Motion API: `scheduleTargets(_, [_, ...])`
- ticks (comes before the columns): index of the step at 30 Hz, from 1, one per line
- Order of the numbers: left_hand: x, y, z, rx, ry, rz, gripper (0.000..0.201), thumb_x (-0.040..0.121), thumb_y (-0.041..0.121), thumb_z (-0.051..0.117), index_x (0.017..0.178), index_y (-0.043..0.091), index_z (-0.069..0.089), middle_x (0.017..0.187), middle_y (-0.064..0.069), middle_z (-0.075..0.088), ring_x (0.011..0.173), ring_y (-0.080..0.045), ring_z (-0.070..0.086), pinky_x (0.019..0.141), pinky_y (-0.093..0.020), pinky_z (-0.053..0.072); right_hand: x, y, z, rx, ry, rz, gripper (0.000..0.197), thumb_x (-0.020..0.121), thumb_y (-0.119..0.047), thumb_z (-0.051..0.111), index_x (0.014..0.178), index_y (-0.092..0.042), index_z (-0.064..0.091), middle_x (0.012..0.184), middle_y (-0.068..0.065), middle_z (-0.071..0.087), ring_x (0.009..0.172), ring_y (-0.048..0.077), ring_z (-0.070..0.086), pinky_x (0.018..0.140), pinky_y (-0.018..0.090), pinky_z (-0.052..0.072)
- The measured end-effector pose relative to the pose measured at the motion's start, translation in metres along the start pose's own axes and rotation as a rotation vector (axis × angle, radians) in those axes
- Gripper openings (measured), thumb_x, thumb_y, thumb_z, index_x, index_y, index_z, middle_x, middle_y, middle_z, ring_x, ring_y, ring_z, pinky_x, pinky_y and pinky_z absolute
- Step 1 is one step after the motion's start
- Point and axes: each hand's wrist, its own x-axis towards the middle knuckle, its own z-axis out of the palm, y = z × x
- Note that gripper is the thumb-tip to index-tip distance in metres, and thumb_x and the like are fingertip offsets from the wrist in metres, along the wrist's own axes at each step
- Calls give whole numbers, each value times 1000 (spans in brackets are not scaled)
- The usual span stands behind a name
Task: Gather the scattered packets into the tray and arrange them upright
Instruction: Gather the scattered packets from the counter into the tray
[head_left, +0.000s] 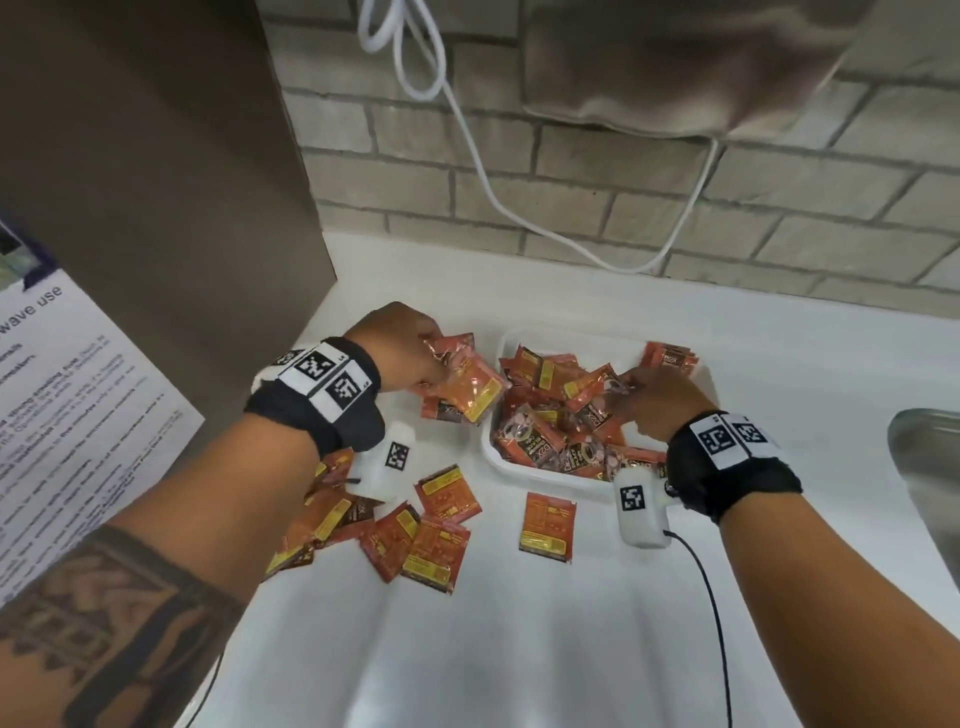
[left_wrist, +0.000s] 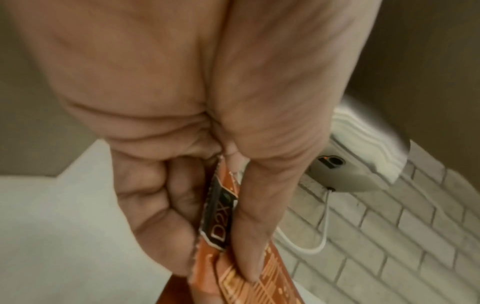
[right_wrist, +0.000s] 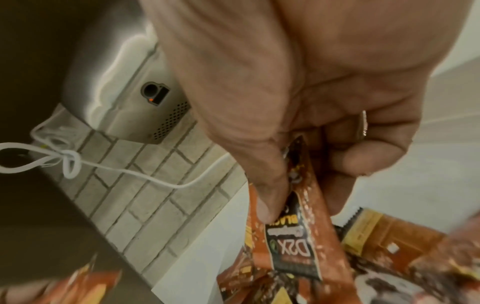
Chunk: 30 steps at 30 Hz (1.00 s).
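Packets (head_left: 558, 410) in orange and brown, some showing a black "D2X" label and others a yellow panel on the back, lay heaped every which way in a white tray (head_left: 492, 415) on a white table (head_left: 519, 649), none of them clearly upright. More of them were scattered flat on the table just left of and in front of the tray, overlapping in a loose cluster (head_left: 384, 530), and one single packet (head_left: 547, 526) lay alone near the tray's front rim with its long axis running roughly toward the wall. At the tray's far right corner a small stack (head_left: 670, 357) leaned on the rim. The left hand (head_left: 402, 353) hovered just left of the tray, its thumb and curled fingers (left_wrist: 155, 216) pinching a bunch of held packets (head_left: 467, 384) by one end, their long axis pointing away from the palm. The right hand (head_left: 662, 400) was over the tray, thumb and fingers (right_wrist: 363, 156) closed on a labelled packet (right_wrist: 296, 244) that hung lengthwise from the grip. Both wrists wore black bands with square printed markers. Behind the table rose a wall of pale brick (head_left: 597, 208) with a white cable (head_left: 467, 130) looped across it and a metallic wall unit (head_left: 675, 67) above. A brown panel (head_left: 156, 156) bounded the left side, a printed notice (head_left: 62, 405) lay at the left edge, and a steel sink (head_left: 930, 467) showed at the right.
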Motion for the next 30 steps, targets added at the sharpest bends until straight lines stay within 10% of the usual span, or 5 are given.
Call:
scheduleTargets(6, [23, 45, 42, -506, -167, 12, 25, 76, 13, 87, 94, 10, 70, 100, -15, 74, 86, -28, 75, 85, -43, 61, -5, -5, 10, -44, 26, -22, 43, 90, -26, 70, 129, -11, 61, 124, 9, 63, 105, 26, 61, 79, 28, 45])
scheduleTargets(12, [45, 65, 77, -206, -93, -5, 60, 75, 28, 87, 129, 13, 66, 123, -4, 69, 105, -23, 68, 93, -30, 55, -8, 0, 17, -99, 72, -20, 32, 90, -30, 67, 116, -12, 63, 106, 4, 69, 94, 21, 62, 78, 30, 50])
scheduleTargets(20, [39, 68, 88, 45, -12, 80, 69, 82, 33, 81, 143, 18, 53, 144, -8, 49, 129, -26, 52, 102, -31, 43, -5, 9, 26, -152, 112, 19, 50, 88, -30, 68, 134, -18, 52, 135, 9, 50, 121, 28, 54, 100, 44, 51])
scheduleTargets(24, [39, 49, 87, -54, 59, 77, 55, 80, 39, 81, 127, 23, 58, 127, -4, 48, 114, -21, 55, 98, -34, 47, -30, -3, 27, -157, 232, -302, 26, 95, -26, 59, 120, -24, 63, 122, 0, 58, 109, 19, 59, 92, 35, 52])
scheduleTargets(30, [17, 4, 75, -55, 70, -5, 23, 97, 31, 60, 113, 14, 62, 114, -3, 62, 104, -21, 59, 86, -29, 45, -79, -10, 55, -527, -59, -665, 20, 96, -21, 55, 109, -31, 65, 104, -9, 68, 84, 12, 66, 67, 26, 52])
